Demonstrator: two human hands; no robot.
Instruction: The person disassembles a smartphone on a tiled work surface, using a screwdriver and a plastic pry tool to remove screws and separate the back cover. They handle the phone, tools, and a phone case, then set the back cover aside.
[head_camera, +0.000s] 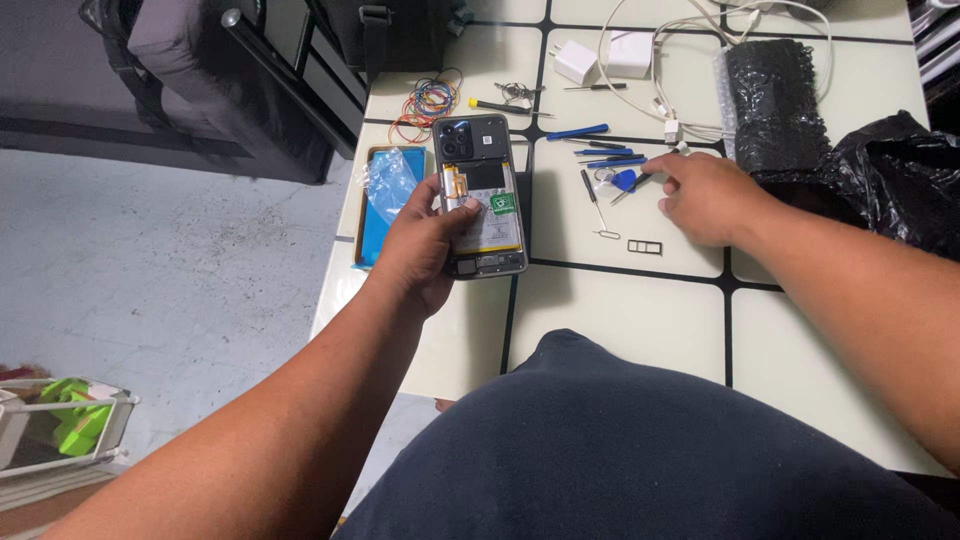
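The left hand (425, 245) is closed around an opened smartphone (482, 195), gripping it from its left edge with the thumb laid across the exposed battery; the phone has its back cover off, camera block at the far end, and is tilted up just above the desk (620, 320). Just beyond that hand's knuckles, to its left, lies a blue back cover (385, 205) with a crumpled clear plastic film on top, and farther ahead sits a bundle of coloured rubber bands (427, 103).

The right hand (705, 195) rests on the desk with fingers loosely curled and the forefinger stretched out, its tip touching a cluster of small blue prying tools (612, 160); it holds nothing. A blue triangular pick (624, 181) lies just beside that fingertip, a thin metal pin tool (596, 205) nearer the left hand, and a small card tray (645, 246) sits just below the right hand's thumb side. Ahead of the right hand are two white charger plugs (605, 58) with white cables, and to its right a roll of black textured material (770, 105) and a black plastic bag (895, 180)
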